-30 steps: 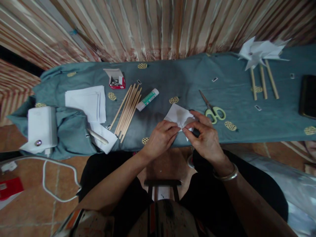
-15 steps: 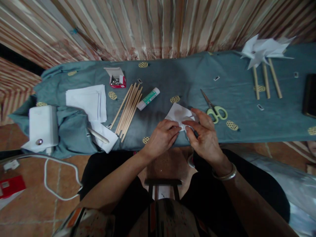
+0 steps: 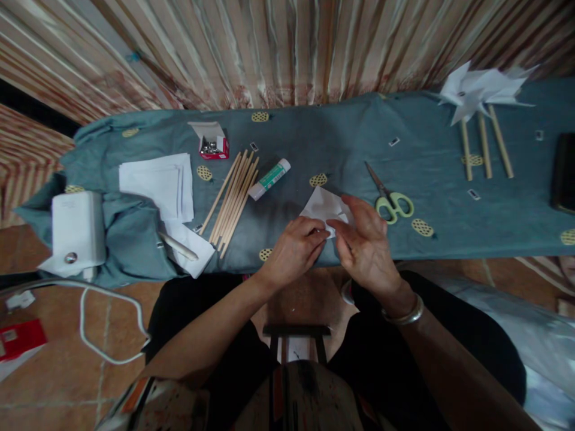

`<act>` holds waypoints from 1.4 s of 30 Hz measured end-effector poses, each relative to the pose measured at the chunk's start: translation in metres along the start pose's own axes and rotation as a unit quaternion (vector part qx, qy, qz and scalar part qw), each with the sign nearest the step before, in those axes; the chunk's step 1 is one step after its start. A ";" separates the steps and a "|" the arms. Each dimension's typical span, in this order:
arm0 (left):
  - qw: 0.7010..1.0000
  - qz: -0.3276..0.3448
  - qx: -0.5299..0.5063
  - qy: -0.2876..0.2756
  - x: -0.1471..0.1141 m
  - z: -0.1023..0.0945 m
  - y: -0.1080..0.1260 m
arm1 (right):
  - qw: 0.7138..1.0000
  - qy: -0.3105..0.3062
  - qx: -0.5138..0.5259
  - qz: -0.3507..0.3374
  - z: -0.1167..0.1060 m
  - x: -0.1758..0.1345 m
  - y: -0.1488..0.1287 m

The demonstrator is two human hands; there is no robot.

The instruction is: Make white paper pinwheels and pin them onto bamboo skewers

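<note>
A white sheet of paper (image 3: 324, 202), partly folded, lies at the table's near edge under both my hands. My left hand (image 3: 300, 244) is closed on its lower left part, fingertips pressed together at the fold. From the other side my right hand (image 3: 365, 239) pinches the paper between thumb and fingers; a silver bracelet circles that wrist. The exact spot between the fingertips is partly hidden. Right of the paper lie green-handled scissors (image 3: 392, 200), untouched. To the left are a glue stick (image 3: 270, 179) and a bundle of wooden sticks (image 3: 234, 200).
A red box of metal pins (image 3: 214, 143) stands open behind the sticks. Stacked paper (image 3: 155, 182), a pen (image 3: 179, 245) and a white device (image 3: 78, 230) occupy the left. Paper pinwheels (image 3: 478, 93) on sticks lie far right, near a dark object (image 3: 563, 173).
My right hand has shifted slightly left and turned, its fingers closer to my left fingertips. The dark thing seen by its fingers before no longer shows. My left hand stays almost still.
</note>
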State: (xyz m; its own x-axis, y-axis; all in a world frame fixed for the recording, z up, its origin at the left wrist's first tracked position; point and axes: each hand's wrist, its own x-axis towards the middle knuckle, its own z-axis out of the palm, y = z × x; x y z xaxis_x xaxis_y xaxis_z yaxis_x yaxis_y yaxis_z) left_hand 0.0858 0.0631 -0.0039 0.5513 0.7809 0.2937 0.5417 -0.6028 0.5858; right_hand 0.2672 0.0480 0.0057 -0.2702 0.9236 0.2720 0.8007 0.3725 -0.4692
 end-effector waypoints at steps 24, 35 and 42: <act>1.000 0.001 0.017 -0.004 0.001 0.001 0.000 | 0.994 0.020 -0.088 -0.059 0.009 -0.001 -0.004; 0.998 0.021 0.056 -0.012 0.001 -0.001 0.001 | 0.998 0.065 0.013 -0.008 0.002 0.004 0.010; 0.986 -0.001 0.164 0.017 0.006 -0.020 -0.019 | 0.995 0.056 0.060 0.057 -0.003 0.010 0.013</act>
State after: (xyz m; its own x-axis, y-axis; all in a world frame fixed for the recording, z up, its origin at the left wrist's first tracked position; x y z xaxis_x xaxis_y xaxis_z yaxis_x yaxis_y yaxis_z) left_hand 0.0666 0.0825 0.0020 0.5307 0.7842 0.3215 0.7224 -0.6169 0.3123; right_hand 0.2767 0.0618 0.0045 -0.1149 0.9471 0.2998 0.7519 0.2802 -0.5968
